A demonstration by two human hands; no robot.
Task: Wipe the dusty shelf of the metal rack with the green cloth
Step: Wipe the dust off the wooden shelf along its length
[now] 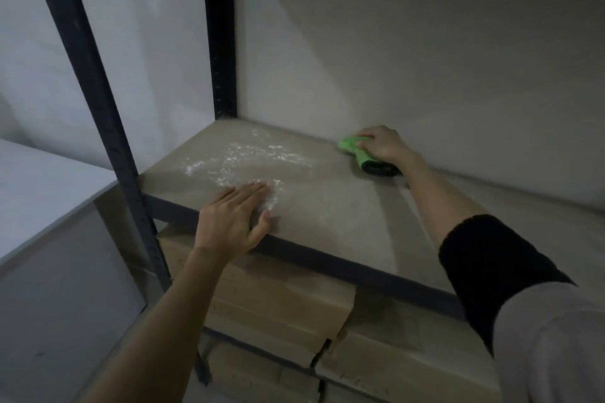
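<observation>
head view: cardboard boxes stacked under shelf. left hand flat, fingers straight, on front edge beside white dust. right hand grasps green cloth far back by wall; bare board between.

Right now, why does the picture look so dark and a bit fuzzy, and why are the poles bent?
Head view: the light is dim, with a brighter patch on the wall; the white dust stands out on the shelf; the green cloth under the right hand looks slightly soft; the wide lens makes the rack post lean.
</observation>
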